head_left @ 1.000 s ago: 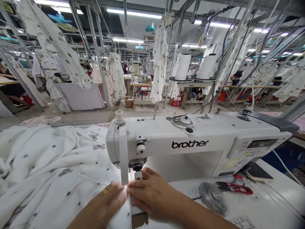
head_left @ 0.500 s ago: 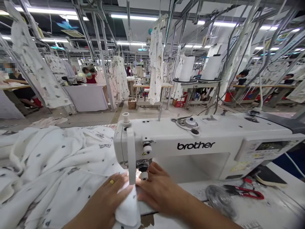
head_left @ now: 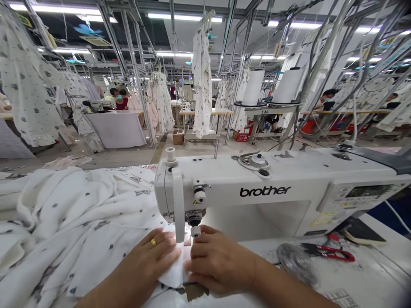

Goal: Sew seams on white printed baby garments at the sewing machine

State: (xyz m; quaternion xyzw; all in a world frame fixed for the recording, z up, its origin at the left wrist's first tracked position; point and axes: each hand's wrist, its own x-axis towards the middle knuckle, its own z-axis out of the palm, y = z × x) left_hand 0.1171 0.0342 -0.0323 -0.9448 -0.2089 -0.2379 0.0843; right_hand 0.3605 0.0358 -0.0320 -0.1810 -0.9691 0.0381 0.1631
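Note:
A white Brother sewing machine stands on the table before me. White fabric with small grey prints lies heaped to its left and runs under the needle area. My left hand, with a gold ring, lies flat with fingers pressed on the fabric just left of the presser foot. My right hand presses the fabric edge down just right of the foot, fingers curled on the cloth. The needle itself is hidden behind the machine's white guard.
Red-handled thread snips and a clear round disc lie on the table to the right. Two large white thread cones stand behind the machine. Printed garments hang from overhead rails; other people work at far tables.
Both hands have slid slightly forward with the fabric toward the presser foot, and the folded fabric edge under them has shifted. My view has moved a little.

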